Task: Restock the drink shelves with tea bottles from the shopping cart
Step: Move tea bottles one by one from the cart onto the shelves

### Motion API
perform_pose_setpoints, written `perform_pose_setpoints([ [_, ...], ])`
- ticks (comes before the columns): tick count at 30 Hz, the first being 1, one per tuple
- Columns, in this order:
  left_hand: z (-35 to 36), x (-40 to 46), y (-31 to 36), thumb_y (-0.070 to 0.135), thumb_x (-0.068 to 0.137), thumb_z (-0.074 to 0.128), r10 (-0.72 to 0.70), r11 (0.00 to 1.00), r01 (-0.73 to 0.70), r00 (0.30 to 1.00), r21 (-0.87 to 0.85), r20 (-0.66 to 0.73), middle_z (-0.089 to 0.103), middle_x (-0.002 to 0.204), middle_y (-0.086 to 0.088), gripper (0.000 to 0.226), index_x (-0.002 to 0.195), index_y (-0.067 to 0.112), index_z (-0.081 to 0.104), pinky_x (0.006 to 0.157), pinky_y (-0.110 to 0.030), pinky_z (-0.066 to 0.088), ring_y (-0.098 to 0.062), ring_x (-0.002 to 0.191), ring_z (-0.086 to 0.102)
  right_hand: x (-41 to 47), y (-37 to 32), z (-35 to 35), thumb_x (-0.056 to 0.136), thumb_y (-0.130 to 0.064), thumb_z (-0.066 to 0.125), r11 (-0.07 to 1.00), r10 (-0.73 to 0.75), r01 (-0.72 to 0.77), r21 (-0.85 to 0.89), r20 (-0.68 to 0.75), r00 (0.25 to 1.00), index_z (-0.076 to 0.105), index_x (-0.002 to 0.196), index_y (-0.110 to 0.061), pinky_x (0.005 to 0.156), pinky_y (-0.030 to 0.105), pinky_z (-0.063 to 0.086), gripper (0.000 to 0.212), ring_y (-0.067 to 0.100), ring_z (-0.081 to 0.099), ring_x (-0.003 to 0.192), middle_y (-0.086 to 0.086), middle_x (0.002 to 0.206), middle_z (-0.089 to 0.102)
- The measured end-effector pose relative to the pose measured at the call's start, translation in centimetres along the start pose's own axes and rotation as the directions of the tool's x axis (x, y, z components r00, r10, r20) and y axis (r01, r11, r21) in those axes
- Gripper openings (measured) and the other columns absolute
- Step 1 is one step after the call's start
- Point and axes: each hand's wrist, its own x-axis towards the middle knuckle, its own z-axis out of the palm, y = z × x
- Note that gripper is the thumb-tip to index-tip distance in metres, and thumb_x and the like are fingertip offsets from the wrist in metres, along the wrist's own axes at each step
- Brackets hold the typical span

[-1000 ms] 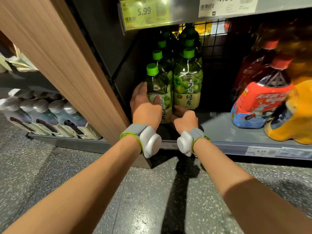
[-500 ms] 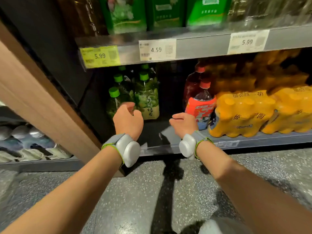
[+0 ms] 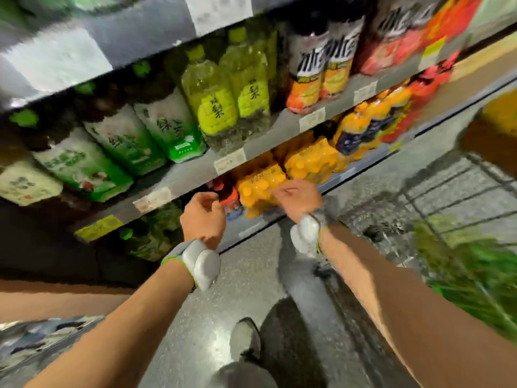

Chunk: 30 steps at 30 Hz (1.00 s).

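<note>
Both my hands are empty and hang in front of the bottom shelf (image 3: 251, 229). My left hand (image 3: 205, 217) has its fingers loosely curled around nothing; my right hand (image 3: 300, 198) is relaxed too, knuckles up, in front of the orange multipacks (image 3: 263, 189). The green-capped tea bottles (image 3: 152, 236) already on the shelf sit at about nine o'clock from my left hand, blurred but apparently upright. The shopping cart (image 3: 458, 191) lies at about three o'clock from my right hand, well apart from it, and a green smear at its near side may be more tea bottles, though blur hides their lie. I judge the right hand nearer, so the next reach should swing rightward to the cart.
</note>
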Motion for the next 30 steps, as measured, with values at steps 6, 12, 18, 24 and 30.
perform_pose_setpoints([
  [6,-3.8,-8.0,16.1,0.018,0.090,0.055,0.071,0.997,-0.067,0.989,-0.033,0.128,0.069,0.111,-0.012,0.025,0.112,0.014,0.067,0.093,-0.033,0.045,-0.031,0.109,0.062,-7.9,-8.8,-14.3,0.092,-0.019,0.055,1.000,0.019,-0.022,-0.014,-0.156,0.988,0.069,0.109,-0.004,0.094,0.032,0.042,0.026,0.029,0.058,0.112,0.015,0.116,0.066],
  [12,-3.8,-14.4,26.1,0.033,0.070,0.049,0.156,0.977,-0.105,0.947,-0.188,0.280,0.071,0.102,-0.013,0.042,0.100,0.013,0.069,0.091,-0.040,0.051,-0.031,0.101,0.065,-14.4,-11.8,-25.7,0.091,-0.023,0.058,0.995,0.088,-0.100,-0.029,-0.291,0.953,0.068,0.112,-0.008,0.093,0.031,0.043,0.028,0.027,0.060,0.111,0.011,0.115,0.067],
  [18,1.6,-20.2,31.2,0.015,0.089,0.055,0.228,0.972,-0.166,0.835,-0.166,0.500,0.071,0.092,-0.010,0.012,0.096,0.016,0.065,0.078,-0.035,0.054,-0.030,0.090,0.067,-20.0,-7.4,-35.3,0.089,-0.025,0.060,0.943,0.323,-0.316,0.100,-0.502,0.802,0.071,0.100,-0.012,0.072,0.024,0.046,0.021,0.030,0.066,0.099,0.012,0.104,0.071],
  [24,8.5,-25.5,32.3,-0.004,0.089,0.050,0.283,0.959,-0.213,0.669,-0.188,0.687,0.059,0.074,-0.008,0.018,0.100,-0.003,0.064,0.059,-0.026,0.047,-0.020,0.067,0.055,-24.7,1.1,-41.2,0.088,-0.025,0.063,0.870,0.474,-0.467,0.157,-0.528,0.705,0.068,0.110,-0.014,0.059,0.011,0.040,0.026,0.019,0.061,0.099,0.005,0.106,0.069],
  [30,17.7,-31.5,30.4,0.033,0.072,0.044,0.148,0.953,-0.303,0.538,0.027,0.830,0.069,0.099,-0.024,0.039,0.088,0.007,0.068,0.087,-0.049,0.055,-0.040,0.095,0.066,-27.8,12.2,-45.3,0.089,-0.022,0.059,0.727,0.659,-0.667,0.160,-0.435,0.613,0.066,0.090,0.002,0.065,0.029,0.037,0.024,0.024,0.059,0.082,0.026,0.088,0.060],
])
